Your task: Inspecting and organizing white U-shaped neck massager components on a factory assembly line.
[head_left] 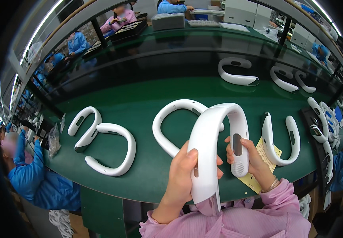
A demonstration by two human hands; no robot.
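Observation:
Both hands hold up a white U-shaped neckband device (209,135) above the green table, its curve pointing away from me. My left hand (180,176) is wrapped round the left arm of it, near a dark cut end. Around the right arm, which has a grey oval pad and a patch of small holes, my right hand (254,158) is closed with the thumb by the pad. Behind the held one, a second white neckband (161,115) lies on the table, partly hidden. Right of my hands another neckband (282,160) rests over a yellow perforated card (250,182).
Two more neckbands (129,148) lie touching on the green table (147,186) at left. Several others (235,81) stand along the far dark panel. At right, a black tray (318,158) holds more white parts. Co-workers in blue (32,178) sit at both sides.

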